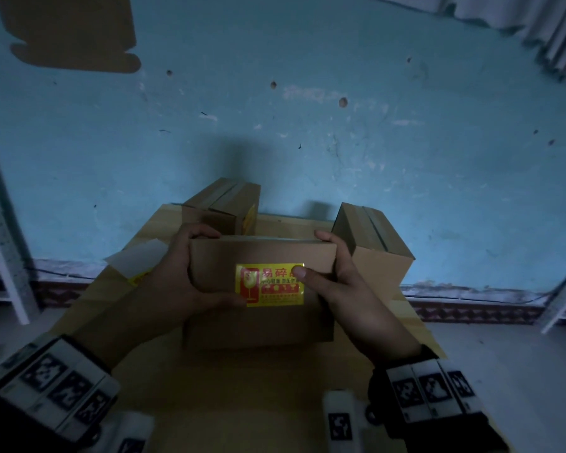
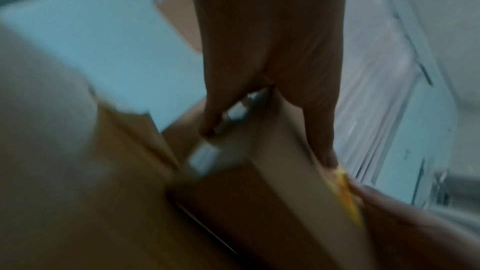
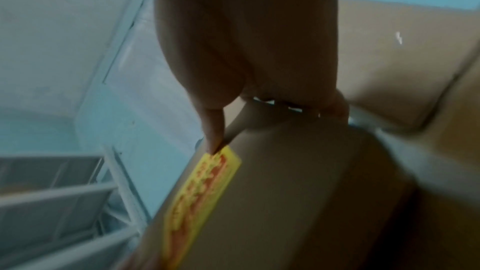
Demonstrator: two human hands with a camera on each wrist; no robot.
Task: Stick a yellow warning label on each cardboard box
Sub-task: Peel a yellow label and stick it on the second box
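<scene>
I hold a brown cardboard box (image 1: 262,253) between both hands above the wooden table (image 1: 242,403). A yellow warning label (image 1: 268,286) with red print sits flat on the face turned toward me. My left hand (image 1: 177,279) grips the box's left end, fingers over the far edge and thumb along the near edge beside the label. My right hand (image 1: 343,286) grips the right end, and its thumb presses the label's upper right corner. The right wrist view shows that thumb on the label (image 3: 197,192). The left wrist view is blurred; the label (image 2: 348,198) shows edge-on.
A box (image 1: 223,204) with a yellow label on its side stands at the back left. An unlabelled-looking box (image 1: 373,240) stands at the back right. A label sheet (image 1: 138,263) lies at the left. White racks (image 1: 4,256) flank the table; a blue wall rises behind.
</scene>
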